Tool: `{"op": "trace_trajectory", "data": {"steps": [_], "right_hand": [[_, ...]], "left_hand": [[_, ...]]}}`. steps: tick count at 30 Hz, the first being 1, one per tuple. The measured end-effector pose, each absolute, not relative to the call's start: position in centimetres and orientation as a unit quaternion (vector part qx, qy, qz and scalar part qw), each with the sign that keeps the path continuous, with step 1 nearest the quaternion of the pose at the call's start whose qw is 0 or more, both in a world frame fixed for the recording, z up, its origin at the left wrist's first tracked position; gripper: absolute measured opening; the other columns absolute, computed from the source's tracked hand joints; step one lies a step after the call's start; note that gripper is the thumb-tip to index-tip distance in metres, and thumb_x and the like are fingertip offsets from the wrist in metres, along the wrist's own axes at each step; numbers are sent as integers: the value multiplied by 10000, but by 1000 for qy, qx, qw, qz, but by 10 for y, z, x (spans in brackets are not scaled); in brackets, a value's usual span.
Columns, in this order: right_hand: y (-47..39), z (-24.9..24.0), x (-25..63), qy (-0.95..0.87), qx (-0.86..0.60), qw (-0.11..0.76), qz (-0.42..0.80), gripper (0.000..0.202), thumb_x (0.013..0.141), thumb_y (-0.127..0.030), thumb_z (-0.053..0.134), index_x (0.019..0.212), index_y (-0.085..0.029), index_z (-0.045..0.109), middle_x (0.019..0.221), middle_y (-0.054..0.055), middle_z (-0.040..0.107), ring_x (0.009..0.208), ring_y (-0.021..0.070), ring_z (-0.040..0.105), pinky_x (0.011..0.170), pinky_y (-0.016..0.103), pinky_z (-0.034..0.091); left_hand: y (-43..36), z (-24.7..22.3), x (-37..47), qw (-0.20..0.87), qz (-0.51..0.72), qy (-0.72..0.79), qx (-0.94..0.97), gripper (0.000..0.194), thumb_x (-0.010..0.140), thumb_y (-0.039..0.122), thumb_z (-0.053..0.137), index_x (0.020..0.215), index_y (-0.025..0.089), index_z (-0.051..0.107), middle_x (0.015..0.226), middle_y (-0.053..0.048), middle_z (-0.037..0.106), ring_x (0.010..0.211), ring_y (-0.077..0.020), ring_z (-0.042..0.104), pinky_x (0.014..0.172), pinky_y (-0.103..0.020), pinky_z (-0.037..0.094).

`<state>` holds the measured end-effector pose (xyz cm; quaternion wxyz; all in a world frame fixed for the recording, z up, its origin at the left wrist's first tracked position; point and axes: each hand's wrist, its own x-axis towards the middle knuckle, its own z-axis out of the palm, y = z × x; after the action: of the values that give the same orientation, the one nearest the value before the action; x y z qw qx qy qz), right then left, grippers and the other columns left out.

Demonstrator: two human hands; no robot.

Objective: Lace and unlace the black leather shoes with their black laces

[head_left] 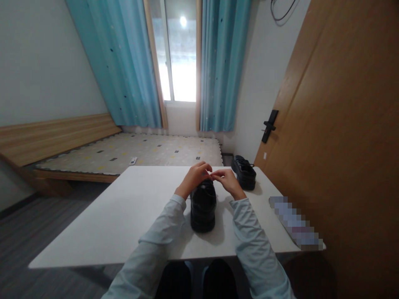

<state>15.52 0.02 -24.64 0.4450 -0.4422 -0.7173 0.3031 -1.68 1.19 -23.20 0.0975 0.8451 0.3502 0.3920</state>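
A black shoe (pixel 203 207) stands on the white table (pixel 149 199) with its heel towards me. Above its front part, my left hand (pixel 196 176) and my right hand (pixel 228 181) meet fingertip to fingertip. Both are closed in a pinch on the shoe's thin black shoelace, mostly hidden by the fingers; a strand of it shows below them. The shoe's toe is hidden behind my hands. A second black shoe (pixel 245 172), with its laces showing on top, rests at the table's far right.
Along the table's right edge lies a flat, blurred-out item (pixel 294 222). A wooden door (pixel 336 137) with a black handle stands close on the right. Beyond the table is a low bed (pixel 156 147) with a small white object (pixel 133 160) on it.
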Motion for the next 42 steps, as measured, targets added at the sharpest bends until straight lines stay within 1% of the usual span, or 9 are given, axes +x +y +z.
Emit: {"op": "trace_trajectory", "data": {"steps": [5, 10, 14, 21, 27, 32, 34, 38, 42], "right_hand": [[1, -249, 153, -724, -496, 411, 247, 119, 731, -135, 588, 742, -169, 702, 731, 48, 700, 715, 174, 615, 696, 294, 458], [11, -255, 155, -643, -507, 489, 302, 108, 738, -139, 555, 777, -143, 656, 646, 24, 645, 645, 146, 614, 658, 277, 480], [14, -256, 162, -596, -505, 531, 328, 114, 734, -173, 572, 806, -133, 651, 676, 39, 649, 651, 155, 629, 639, 273, 482], [8, -251, 165, -663, -567, 456, 174, 242, 778, -81, 466, 827, -171, 686, 764, 55, 658, 745, 169, 608, 720, 291, 441], [9, -254, 164, -638, -609, 442, 164, 199, 765, -73, 465, 812, -175, 630, 705, 46, 661, 711, 173, 610, 689, 282, 427], [17, -262, 169, -581, -597, 518, 194, 109, 742, -128, 520, 808, -155, 603, 726, 63, 677, 707, 179, 627, 701, 293, 446], [19, -262, 173, -551, -597, 557, 171, 81, 715, -168, 572, 780, -143, 613, 764, 84, 679, 707, 185, 613, 686, 296, 448], [20, -257, 185, -458, -602, 647, 98, 143, 692, -234, 622, 791, -132, 629, 791, 89, 672, 704, 176, 580, 687, 294, 443], [19, -251, 188, -328, -555, 732, 219, 178, 712, -246, 596, 850, -134, 583, 772, 71, 681, 593, 123, 556, 559, 234, 429]], "left_hand": [[2, -230, -24, 30, 337, 358, 870, 167, 816, 360, 619, 840, 219, 705, 871, -39, 647, 856, -174, 566, 816, -301, 397], [-19, -228, -29, 27, 266, 371, 889, 267, 899, 394, 477, 984, 299, 713, 1046, -24, 680, 981, -204, 517, 922, -379, 293], [-28, -231, -32, 29, 249, 369, 895, 289, 916, 397, 440, 1073, 333, 674, 1137, 3, 672, 1048, -218, 502, 957, -414, 237], [-26, -240, -40, 51, 246, 393, 885, 272, 914, 380, 455, 1080, 346, 668, 1118, 5, 687, 1073, -215, 515, 990, -436, 206], [-24, -246, -43, 76, 245, 402, 879, 265, 904, 408, 475, 1060, 348, 680, 1101, 14, 696, 1068, -207, 528, 964, -413, 244], [-24, -246, -43, 81, 247, 398, 880, 263, 901, 415, 478, 1017, 337, 701, 1077, 16, 705, 1054, -205, 545, 947, -405, 265], [-24, -246, -43, 77, 249, 395, 881, 266, 902, 420, 475, 1005, 333, 704, 1067, 19, 708, 1048, -205, 550, 941, -410, 270], [-24, -247, -44, 69, 255, 391, 882, 261, 902, 418, 478, 1008, 335, 701, 1066, 26, 708, 1045, -206, 551, 930, -419, 278], [-25, -247, -44, 59, 257, 391, 882, 252, 900, 408, 485, 1013, 337, 699, 1061, 26, 710, 1058, -211, 540, 914, -424, 287]]}}
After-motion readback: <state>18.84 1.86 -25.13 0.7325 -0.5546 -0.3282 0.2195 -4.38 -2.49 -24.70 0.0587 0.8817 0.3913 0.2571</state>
